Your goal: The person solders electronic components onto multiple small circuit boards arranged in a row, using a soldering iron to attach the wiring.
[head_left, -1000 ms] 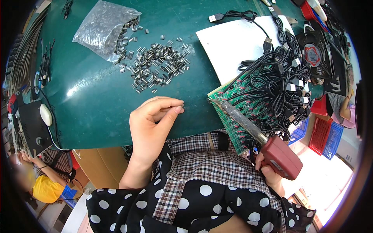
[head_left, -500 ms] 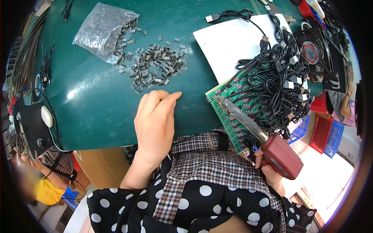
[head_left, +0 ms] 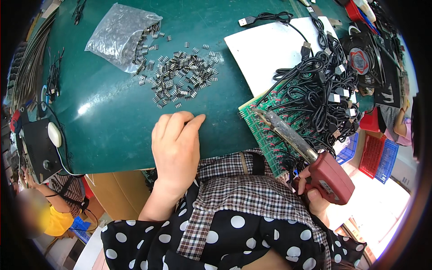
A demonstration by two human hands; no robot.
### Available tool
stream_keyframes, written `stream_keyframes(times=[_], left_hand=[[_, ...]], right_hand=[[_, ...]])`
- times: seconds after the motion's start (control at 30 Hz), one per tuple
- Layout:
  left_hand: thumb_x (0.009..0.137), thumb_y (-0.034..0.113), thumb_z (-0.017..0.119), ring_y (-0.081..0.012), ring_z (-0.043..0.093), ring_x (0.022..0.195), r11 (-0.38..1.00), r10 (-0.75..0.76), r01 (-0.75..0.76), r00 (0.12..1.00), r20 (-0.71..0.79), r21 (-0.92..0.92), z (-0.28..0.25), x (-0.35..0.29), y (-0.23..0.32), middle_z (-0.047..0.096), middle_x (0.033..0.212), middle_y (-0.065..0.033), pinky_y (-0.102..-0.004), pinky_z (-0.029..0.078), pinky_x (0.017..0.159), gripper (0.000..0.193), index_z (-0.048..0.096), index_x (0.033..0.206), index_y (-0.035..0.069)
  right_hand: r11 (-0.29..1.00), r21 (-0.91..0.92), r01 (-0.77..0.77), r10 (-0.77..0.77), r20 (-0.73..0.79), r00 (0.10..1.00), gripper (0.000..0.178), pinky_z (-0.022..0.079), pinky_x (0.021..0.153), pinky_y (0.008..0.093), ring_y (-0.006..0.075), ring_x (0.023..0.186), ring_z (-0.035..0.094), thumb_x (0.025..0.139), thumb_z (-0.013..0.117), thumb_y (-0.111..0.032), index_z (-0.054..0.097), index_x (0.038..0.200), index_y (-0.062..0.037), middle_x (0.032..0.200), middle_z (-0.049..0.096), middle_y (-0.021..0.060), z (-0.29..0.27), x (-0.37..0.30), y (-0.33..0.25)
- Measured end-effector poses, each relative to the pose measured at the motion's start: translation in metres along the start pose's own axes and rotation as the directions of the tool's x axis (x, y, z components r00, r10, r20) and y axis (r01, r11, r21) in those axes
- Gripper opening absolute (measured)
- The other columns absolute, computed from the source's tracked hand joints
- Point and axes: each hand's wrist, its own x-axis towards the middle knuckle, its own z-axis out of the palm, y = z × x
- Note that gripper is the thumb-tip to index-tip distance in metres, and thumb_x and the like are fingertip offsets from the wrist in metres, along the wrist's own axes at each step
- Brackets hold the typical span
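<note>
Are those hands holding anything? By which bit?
The right hand holds the soldering iron by its red handle. For the left hand, I can't tell.

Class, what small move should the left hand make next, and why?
Perhaps the bare left hand should ease rightward, toward the green circuit boards: it is to their left, fingers bent together, while the right hand holds the dark-red-handled metal soldering iron with its tip over them. Whether the left hand holds anything is hidden.
</note>
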Motion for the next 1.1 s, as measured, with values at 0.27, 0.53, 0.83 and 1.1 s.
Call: stream_keyframes(times=[0.27,0.53,0.83,1.1], left_hand=[[0.075,-0.007,0.054,-0.0209,0.049,0.067,0.956,-0.272,0.281,0.957,0.104,-0.08,-0.019,-0.003,0.006,0.052,0.078,-0.0094,-0.0274,0.04,0.062,0.018,0.06,0.091,-0.002],[0.079,-0.008,0.053,-0.0136,0.059,0.073,0.64,-0.318,0.401,0.915,0.249,-0.656,-0.014,-0.006,0.0,0.059,0.084,-0.0076,-0.0233,0.047,0.065,0.018,0.06,0.095,-0.004],[0.082,-0.006,0.051,-0.0163,0.061,0.074,0.14,-0.325,0.567,0.801,0.503,-0.812,0.002,0.004,0.027,0.062,0.083,-0.0127,-0.0257,0.05,0.069,0.024,0.047,0.106,-0.004],[0.083,-0.006,0.05,-0.0116,0.055,0.075,0.161,-0.259,0.494,0.857,0.446,-0.855,0.024,0.012,0.038,0.055,0.08,-0.0066,-0.0241,0.047,0.07,0.032,0.034,0.11,0.002]], right_hand=[[0.999,0.003,0.042,-0.042,-0.006,0.999,0.063,0.039,0.043,0.0226,0.014,0.05,0.049,0.074,0.068,-0.036,0.042,0.111,0.007,0.089,0.055,0.015,-0.003,-0.001,0.009],[0.999,0.031,0.022,-0.023,0.018,1.0,0.059,0.039,0.045,0.0217,0.0145,0.052,0.051,0.074,0.07,-0.035,0.047,0.108,0.0059,0.09,0.057,0.0158,-0.004,0.002,0.01],[0.911,-0.376,0.169,-0.161,0.053,0.985,0.06,0.04,0.046,0.0223,0.0147,0.052,0.05,0.075,0.069,-0.035,0.045,0.111,0.0058,0.092,0.057,0.0164,-0.017,-0.006,0.027],[0.995,0.09,0.031,-0.028,-0.03,0.999,0.06,0.039,0.041,0.0229,0.0144,0.049,0.049,0.073,0.069,-0.039,0.046,0.107,0.0054,0.088,0.056,0.0144,-0.001,-0.001,0.01]])
